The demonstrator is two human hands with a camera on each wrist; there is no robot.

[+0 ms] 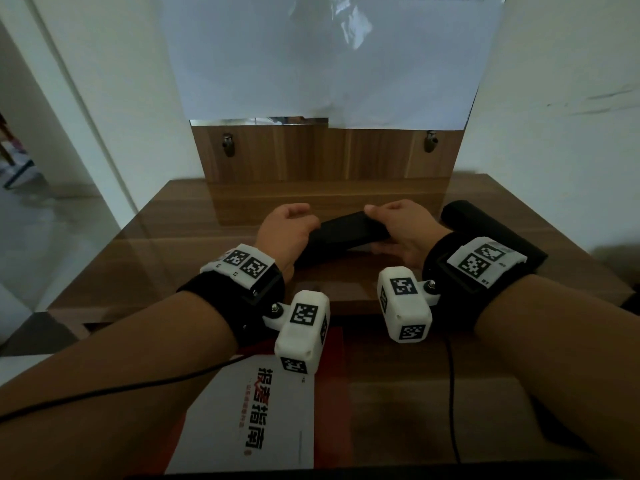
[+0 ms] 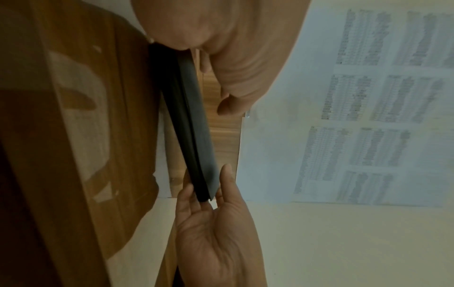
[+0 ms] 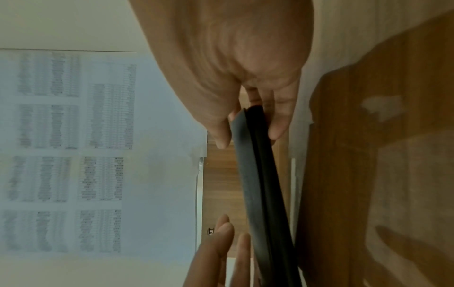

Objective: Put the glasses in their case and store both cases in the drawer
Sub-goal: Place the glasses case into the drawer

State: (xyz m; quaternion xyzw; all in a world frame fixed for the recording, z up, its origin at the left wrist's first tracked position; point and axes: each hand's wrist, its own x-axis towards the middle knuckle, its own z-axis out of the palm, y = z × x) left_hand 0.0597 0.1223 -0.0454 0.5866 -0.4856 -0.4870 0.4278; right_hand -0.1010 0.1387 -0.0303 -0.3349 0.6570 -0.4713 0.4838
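A slim black glasses case (image 1: 349, 230) hangs a little above the wooden desk (image 1: 156, 244), held level between both hands. My left hand (image 1: 284, 230) curls over its left end. My right hand (image 1: 398, 226) pinches the right end between thumb and fingers. In the left wrist view the case (image 2: 194, 126) looks closed, with a thin seam along its edge, and the right hand (image 2: 211, 223) grips the far end. The right wrist view shows the same case (image 3: 260, 184). A second black case (image 1: 485, 220) lies on the desk behind my right wrist. No glasses are visible.
A wooden back panel (image 1: 329, 157) with two metal hooks stands at the desk's rear, with printed paper (image 1: 329, 64) above it. Below the desk's front edge, what looks like an open drawer (image 1: 415, 393) holds a red and white booklet (image 1: 263, 410). Black cables trail from both wristbands.
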